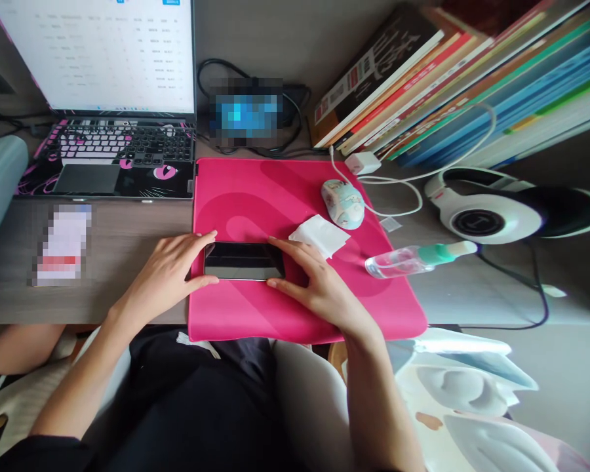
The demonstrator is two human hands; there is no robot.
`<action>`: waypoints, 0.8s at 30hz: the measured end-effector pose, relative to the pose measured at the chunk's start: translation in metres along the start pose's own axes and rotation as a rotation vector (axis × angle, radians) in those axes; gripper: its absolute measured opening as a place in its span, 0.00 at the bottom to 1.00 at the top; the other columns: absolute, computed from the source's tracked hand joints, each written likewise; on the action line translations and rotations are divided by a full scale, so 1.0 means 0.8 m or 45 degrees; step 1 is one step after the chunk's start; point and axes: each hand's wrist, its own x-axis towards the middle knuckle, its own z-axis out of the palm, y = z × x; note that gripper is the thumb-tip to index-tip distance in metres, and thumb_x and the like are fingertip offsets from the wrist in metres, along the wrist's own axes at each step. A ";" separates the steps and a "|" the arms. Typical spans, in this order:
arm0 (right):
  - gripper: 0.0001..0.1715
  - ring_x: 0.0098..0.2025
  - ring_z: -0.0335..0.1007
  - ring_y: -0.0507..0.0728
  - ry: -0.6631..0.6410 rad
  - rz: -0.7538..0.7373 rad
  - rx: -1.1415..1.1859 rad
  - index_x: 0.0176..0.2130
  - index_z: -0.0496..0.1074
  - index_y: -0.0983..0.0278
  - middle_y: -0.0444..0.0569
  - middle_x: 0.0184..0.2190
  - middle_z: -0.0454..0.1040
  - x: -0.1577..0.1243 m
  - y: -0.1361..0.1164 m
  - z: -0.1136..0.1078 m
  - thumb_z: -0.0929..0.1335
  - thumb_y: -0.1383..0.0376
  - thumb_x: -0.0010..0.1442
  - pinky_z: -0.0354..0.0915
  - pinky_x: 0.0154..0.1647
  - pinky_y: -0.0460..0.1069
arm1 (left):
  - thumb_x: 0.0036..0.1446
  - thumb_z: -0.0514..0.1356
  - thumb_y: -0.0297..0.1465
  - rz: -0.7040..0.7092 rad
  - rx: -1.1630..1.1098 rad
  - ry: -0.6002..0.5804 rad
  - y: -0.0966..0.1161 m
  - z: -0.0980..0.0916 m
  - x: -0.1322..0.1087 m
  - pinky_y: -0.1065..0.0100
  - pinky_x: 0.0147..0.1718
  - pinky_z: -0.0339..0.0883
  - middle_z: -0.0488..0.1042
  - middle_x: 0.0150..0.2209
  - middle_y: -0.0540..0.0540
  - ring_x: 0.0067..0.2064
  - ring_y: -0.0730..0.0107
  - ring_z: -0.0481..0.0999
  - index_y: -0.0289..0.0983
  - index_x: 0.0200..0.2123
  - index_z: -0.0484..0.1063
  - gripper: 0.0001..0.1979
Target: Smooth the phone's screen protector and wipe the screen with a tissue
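Note:
A dark smartphone [244,261] lies sideways on a pink mouse pad [255,305], its glossy screen facing up. My left hand [170,265] grips its left end between thumb and fingers. At the opposite end, the thumb and fingers of my right hand [309,275] hold it the same way. A folded white tissue [320,236] lies just beyond my right hand. Farther right on the pad, a clear spray bottle [398,262] with a green collar rests on its side. Behind the tissue is a patterned mouse [343,204].
An open laptop [86,180] stands at the back left, with a blurred card-like item [63,246] in front. Leaning books [403,85] fill the back right. White headphones [476,210], a charger [362,162] and loose cables are along the right side.

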 end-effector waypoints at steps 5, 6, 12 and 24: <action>0.43 0.73 0.64 0.70 0.014 -0.074 -0.029 0.77 0.55 0.52 0.58 0.71 0.67 -0.006 -0.002 -0.003 0.70 0.49 0.72 0.63 0.73 0.71 | 0.69 0.69 0.40 -0.008 -0.073 0.022 -0.001 0.000 -0.001 0.51 0.65 0.64 0.73 0.69 0.39 0.69 0.51 0.72 0.45 0.75 0.54 0.40; 0.44 0.75 0.61 0.70 0.046 -0.107 -0.029 0.78 0.53 0.52 0.58 0.74 0.64 -0.007 -0.007 -0.003 0.70 0.49 0.73 0.62 0.74 0.71 | 0.69 0.69 0.40 -0.006 -0.071 0.028 -0.001 0.000 -0.001 0.51 0.64 0.64 0.74 0.68 0.39 0.69 0.51 0.73 0.45 0.75 0.54 0.40; 0.29 0.73 0.65 0.67 0.037 -0.398 -0.217 0.71 0.68 0.56 0.58 0.68 0.74 0.010 -0.067 0.028 0.66 0.52 0.76 0.63 0.74 0.69 | 0.68 0.69 0.39 0.006 -0.071 0.078 -0.004 0.008 -0.003 0.51 0.64 0.65 0.75 0.67 0.38 0.68 0.51 0.74 0.44 0.76 0.53 0.41; 0.25 0.77 0.60 0.67 0.027 -0.431 -0.361 0.64 0.76 0.56 0.54 0.71 0.71 0.041 -0.081 0.070 0.65 0.50 0.76 0.61 0.76 0.71 | 0.70 0.67 0.40 0.031 -0.017 0.102 -0.012 0.011 -0.005 0.50 0.64 0.67 0.74 0.67 0.36 0.68 0.50 0.74 0.43 0.77 0.50 0.41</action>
